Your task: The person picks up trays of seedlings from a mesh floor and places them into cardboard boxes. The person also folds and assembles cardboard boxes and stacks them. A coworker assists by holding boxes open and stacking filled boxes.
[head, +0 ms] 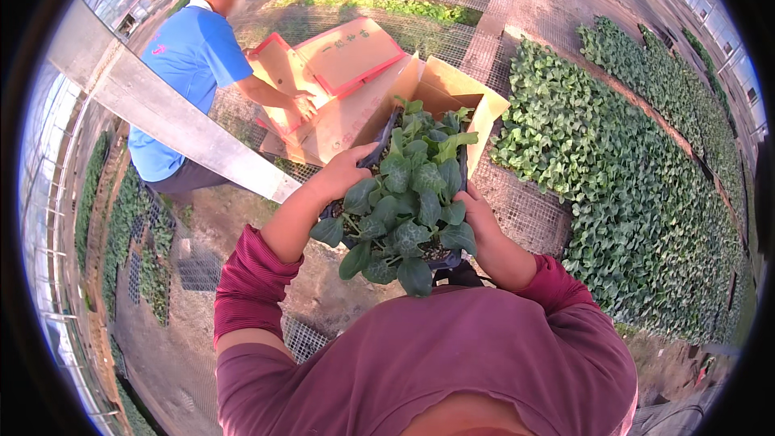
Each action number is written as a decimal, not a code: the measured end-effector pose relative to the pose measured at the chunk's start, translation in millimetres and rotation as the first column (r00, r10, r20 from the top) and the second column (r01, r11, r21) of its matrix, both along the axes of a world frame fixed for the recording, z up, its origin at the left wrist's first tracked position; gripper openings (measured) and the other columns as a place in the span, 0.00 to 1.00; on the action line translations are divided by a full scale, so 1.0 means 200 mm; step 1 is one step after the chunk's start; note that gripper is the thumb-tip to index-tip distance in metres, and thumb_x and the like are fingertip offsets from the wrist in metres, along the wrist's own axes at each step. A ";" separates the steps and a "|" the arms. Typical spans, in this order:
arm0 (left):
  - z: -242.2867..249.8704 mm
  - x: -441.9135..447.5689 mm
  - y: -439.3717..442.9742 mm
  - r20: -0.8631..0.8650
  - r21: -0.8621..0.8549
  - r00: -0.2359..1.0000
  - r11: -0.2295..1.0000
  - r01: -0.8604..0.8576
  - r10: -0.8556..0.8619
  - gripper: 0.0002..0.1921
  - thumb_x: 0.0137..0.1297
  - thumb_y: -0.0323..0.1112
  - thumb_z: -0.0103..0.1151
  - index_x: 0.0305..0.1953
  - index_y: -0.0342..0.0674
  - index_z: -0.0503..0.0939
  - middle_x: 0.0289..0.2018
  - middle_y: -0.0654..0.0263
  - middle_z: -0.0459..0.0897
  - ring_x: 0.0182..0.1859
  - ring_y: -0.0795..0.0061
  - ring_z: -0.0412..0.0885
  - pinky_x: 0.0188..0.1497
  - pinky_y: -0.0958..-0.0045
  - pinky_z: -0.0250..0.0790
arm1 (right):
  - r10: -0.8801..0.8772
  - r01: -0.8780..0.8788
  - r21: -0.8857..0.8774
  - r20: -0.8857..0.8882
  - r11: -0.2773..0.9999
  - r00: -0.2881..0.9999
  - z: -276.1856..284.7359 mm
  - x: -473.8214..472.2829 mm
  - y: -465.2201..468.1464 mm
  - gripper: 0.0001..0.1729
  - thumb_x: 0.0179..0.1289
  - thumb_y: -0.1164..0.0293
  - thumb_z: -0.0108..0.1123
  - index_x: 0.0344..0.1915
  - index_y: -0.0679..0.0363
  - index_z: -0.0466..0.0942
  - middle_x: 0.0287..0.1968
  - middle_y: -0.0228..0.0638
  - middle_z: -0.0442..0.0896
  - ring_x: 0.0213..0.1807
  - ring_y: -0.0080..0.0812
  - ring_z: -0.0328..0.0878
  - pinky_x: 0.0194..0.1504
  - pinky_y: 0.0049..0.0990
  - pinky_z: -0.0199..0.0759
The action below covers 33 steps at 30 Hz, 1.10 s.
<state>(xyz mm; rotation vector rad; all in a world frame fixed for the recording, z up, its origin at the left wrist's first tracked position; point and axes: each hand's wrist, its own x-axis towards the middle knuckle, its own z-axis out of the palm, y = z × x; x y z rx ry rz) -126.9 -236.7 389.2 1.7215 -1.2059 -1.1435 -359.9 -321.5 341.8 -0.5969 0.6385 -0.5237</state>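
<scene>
Between my two hands is a black plastic seedling tray, full of leafy green seedlings with pale-veined leaves. My left hand grips its left side, and my right hand holds the right side, partly hidden by leaves. The tray's far end is over or against an open cardboard box; the leaves hide how far it reaches in. Inside the box's far part a bare brown wall shows.
A person in a blue shirt and pale hat leans over flat cardboard cartons with red edges. A metal beam slants in from the left. Dense seedling beds spread at right. Mesh benching lies beneath.
</scene>
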 end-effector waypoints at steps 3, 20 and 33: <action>0.05 0.01 -0.04 -0.137 0.066 0.990 0.998 0.000 0.009 0.28 0.48 0.21 0.48 0.56 0.39 0.65 0.44 0.67 0.74 0.43 0.81 0.71 0.47 0.80 0.63 | -0.014 0.013 -0.007 -0.054 1.000 0.998 0.04 -0.01 -0.02 0.22 0.52 0.78 0.44 0.51 0.60 0.63 0.40 0.35 0.74 0.36 0.30 0.75 0.35 0.27 0.72; -0.17 0.15 -0.30 -0.179 0.053 0.982 0.996 0.066 -0.056 0.28 0.51 0.22 0.49 0.58 0.39 0.63 0.48 0.67 0.73 0.47 0.79 0.71 0.51 0.76 0.62 | -0.104 0.107 0.032 -0.088 0.994 0.991 -0.21 0.13 -0.27 0.20 0.53 0.79 0.46 0.48 0.60 0.63 0.38 0.36 0.74 0.36 0.32 0.74 0.37 0.31 0.72; -1.07 0.31 -0.37 0.312 0.041 0.936 0.983 -0.182 0.160 0.31 0.45 0.24 0.50 0.57 0.45 0.64 0.39 0.55 0.77 0.39 0.68 0.76 0.43 0.73 0.66 | -0.254 0.219 -0.130 -0.452 0.967 0.855 -1.07 0.61 -0.42 0.32 0.48 0.80 0.49 0.57 0.66 0.60 0.48 0.39 0.72 0.43 0.30 0.70 0.46 0.23 0.62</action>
